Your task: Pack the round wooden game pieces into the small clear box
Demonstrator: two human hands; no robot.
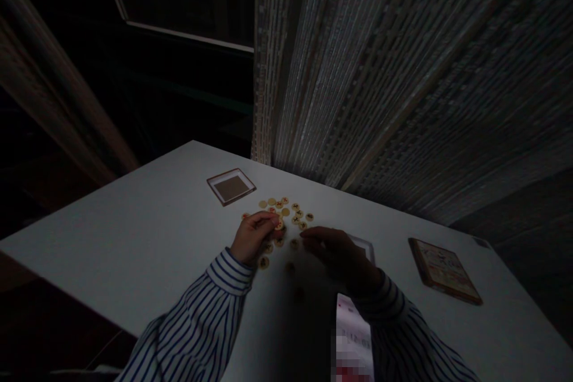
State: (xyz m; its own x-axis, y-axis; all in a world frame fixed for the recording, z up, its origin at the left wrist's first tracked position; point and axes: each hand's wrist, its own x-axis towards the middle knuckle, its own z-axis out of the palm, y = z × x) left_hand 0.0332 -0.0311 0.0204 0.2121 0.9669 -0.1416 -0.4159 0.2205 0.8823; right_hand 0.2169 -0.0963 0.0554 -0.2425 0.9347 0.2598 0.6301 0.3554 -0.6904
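Observation:
Round pale xiangqi pieces (295,207), some with red and some with black characters, lie scattered on the white table. In my left hand (255,236), a piece with a red character (279,224) is pinched between thumb and fingers, just above the others. My right hand (338,250) hovers at the right side of the scatter, its fingers stretched toward the pieces and slightly apart. Nothing shows between them, though the hand is in shadow. Closest to its fingertips is a shadowed piece (294,243). Several pieces are partly hidden behind my left hand.
A shallow open box part (231,186) stands behind the pieces on the left. Another pale tray (367,249) is partly covered by my right hand. A box lid with printed artwork (445,268) lies at the right. A lit phone screen (353,328) is below my right wrist. Curtains (322,71) hang behind the table.

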